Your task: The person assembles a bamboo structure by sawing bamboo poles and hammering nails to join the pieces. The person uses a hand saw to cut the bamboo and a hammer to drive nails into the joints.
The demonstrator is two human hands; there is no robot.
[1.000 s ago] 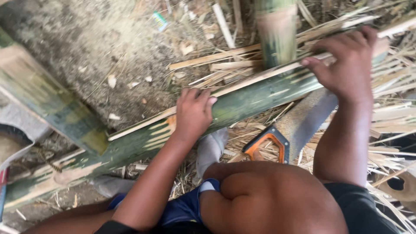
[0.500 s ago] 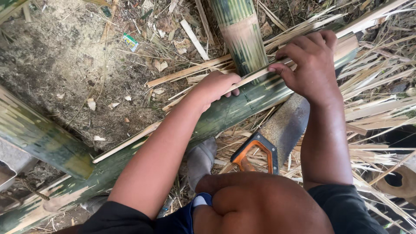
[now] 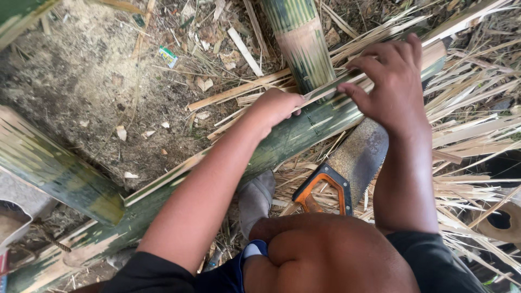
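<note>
Bamboo pole (image 3: pixel 282 142) runs partly hidden under both arms; left hand (image 3: pixel 274 107) and right hand (image 3: pixel 392 87) grip its split strip (image 3: pixel 325 89)

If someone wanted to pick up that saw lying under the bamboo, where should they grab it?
Probably by the handle of the hand saw, the orange and black closed loop lying free on the straw near the person's knee. Come from the near side, below the long bamboo pole: the blade runs up under the pole and the right hand, its toothed edge bare.
</note>
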